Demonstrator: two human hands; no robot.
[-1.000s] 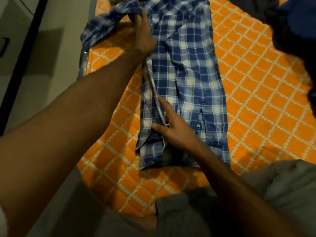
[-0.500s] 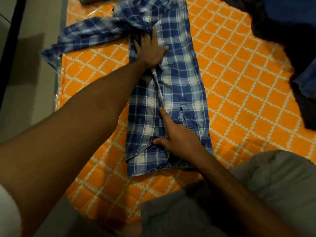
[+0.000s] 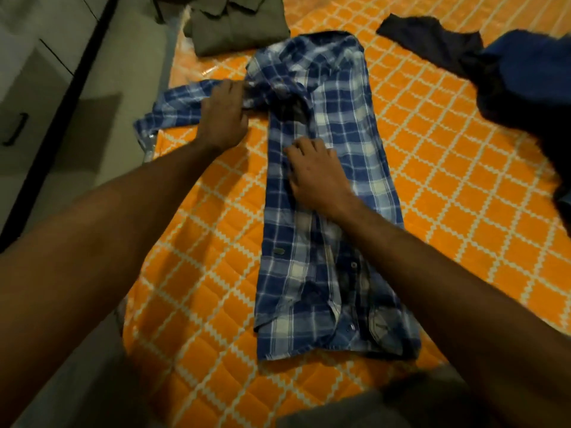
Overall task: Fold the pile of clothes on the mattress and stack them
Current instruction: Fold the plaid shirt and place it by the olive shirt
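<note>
Left hand [image 3: 224, 117] fingers are curling around the sleeve [image 3: 182, 101] of the blue-and-white plaid cotton shirt [image 3: 324, 186]; right hand [image 3: 315, 174] fingers are lying loosely bent, pressing its folded body. Shirt is lying lengthwise on the orange quilted mattress [image 3: 448, 196]. Fabric is looking light, soft, limp; best gripped near the cuff. A folded olive garment [image 3: 238, 23] and dark unfolded clothes [image 3: 494, 72] are lying beyond.

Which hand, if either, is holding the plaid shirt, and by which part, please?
The left hand grips the plaid shirt by its outstretched sleeve; the right hand only presses its body.
</note>
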